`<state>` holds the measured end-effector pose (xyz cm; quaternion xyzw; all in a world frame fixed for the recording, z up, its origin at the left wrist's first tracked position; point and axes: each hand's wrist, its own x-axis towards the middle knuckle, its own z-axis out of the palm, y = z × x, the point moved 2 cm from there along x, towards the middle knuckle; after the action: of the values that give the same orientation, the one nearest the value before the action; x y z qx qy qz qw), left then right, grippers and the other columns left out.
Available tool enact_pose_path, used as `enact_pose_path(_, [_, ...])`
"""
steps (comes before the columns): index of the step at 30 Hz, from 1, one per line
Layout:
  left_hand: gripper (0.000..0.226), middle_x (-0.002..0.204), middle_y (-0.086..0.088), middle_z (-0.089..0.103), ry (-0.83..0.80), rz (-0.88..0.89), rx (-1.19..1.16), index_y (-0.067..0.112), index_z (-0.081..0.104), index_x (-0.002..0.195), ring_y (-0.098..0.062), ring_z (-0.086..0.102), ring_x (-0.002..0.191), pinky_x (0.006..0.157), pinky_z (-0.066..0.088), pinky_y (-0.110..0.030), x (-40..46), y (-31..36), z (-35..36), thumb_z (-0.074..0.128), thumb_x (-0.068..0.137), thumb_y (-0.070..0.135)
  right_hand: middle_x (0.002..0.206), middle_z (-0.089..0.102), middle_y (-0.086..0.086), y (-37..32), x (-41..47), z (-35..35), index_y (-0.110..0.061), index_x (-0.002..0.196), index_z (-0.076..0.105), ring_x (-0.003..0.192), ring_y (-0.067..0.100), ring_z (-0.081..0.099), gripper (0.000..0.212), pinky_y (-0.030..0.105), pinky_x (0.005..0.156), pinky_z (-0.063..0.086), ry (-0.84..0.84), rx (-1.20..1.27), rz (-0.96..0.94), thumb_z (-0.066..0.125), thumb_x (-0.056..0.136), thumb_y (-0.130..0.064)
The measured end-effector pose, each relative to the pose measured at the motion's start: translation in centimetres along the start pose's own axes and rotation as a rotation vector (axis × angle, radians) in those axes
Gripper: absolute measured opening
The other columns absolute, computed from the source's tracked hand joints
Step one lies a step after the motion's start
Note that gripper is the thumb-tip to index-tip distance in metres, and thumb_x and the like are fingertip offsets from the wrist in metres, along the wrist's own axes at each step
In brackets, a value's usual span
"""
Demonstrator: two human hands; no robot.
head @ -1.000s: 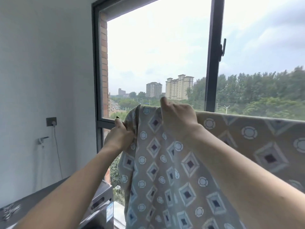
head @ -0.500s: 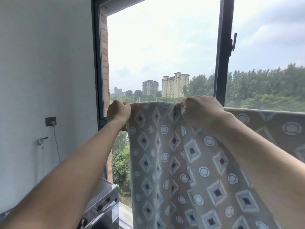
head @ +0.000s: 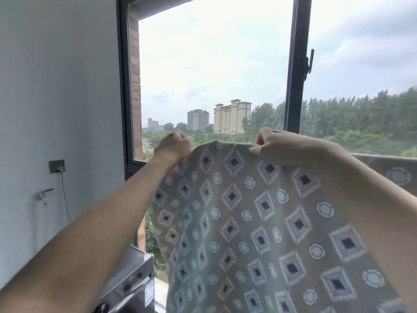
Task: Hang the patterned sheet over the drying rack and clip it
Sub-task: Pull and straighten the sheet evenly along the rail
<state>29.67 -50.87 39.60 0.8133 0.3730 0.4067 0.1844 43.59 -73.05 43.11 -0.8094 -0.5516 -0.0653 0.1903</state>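
Observation:
The patterned sheet [head: 239, 222], grey-beige with diamonds and circles, hangs in front of the window and fills the lower right of the head view. My left hand [head: 174, 146] grips its top left corner. My right hand [head: 277, 147] pinches the top edge further right, knuckles up. The edge between my hands sags slightly. To the right the sheet runs level, draped over something. No rack bar or clip shows in the frame.
A dark window frame post [head: 295, 71] stands behind my right hand, with a handle [head: 310, 62] on it. A grey wall at left carries a socket [head: 56, 166] and a tap [head: 44, 195]. A dark appliance [head: 133, 281] sits below left.
Both hands have lifted the sheet's top edge and pulled it apart, so it is spread wider than a second ago. My left hand moved left, away from the right.

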Motion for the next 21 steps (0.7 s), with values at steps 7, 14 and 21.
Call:
enact_pose_path(7, [0.018, 0.067, -0.005, 0.065, 0.102, 0.457, -0.157, 0.017, 0.054, 0.096, -0.01, 0.056, 0.046, 0.045, 0.049, -0.035, -4.5, -1.1, 2.8, 0.047, 0.102, 0.032, 0.073, 0.061, -0.002, 0.7, -0.3, -0.7, -0.012, 0.084, 0.062, 0.06, 0.012, 0.052, 0.038, 0.022, 0.049, 0.038, 0.049, -0.105, -0.112, 0.049, 0.097, -0.046])
enact_pose_path(14, [0.017, 0.057, -0.006, 0.058, 0.128, 0.532, 0.103, 0.01, 0.057, 0.084, -0.023, 0.056, 0.046, 0.041, 0.038, -0.03, -3.3, -2.9, 1.4, 0.045, 0.096, 0.01, 0.071, 0.06, -0.003, 1.4, -1.1, -0.8, -0.014, 0.079, 0.062, 0.064, 0.014, 0.055, 0.039, 0.024, 0.051, 0.038, 0.098, -0.167, -0.171, 0.054, 0.093, -0.05])
enact_pose_path(21, [0.023, 0.066, -0.001, 0.057, 0.406, 0.406, 0.344, 0.008, 0.055, 0.094, -0.021, 0.057, 0.058, 0.075, 0.049, -0.039, -1.3, -3.3, 0.5, 0.042, 0.102, 0.026, 0.072, 0.063, -0.002, 2.2, -0.5, -0.5, -0.015, 0.072, 0.063, 0.068, 0.015, 0.06, 0.067, 0.026, 0.058, 0.046, 0.086, -0.353, -0.058, 0.043, 0.079, -0.079])
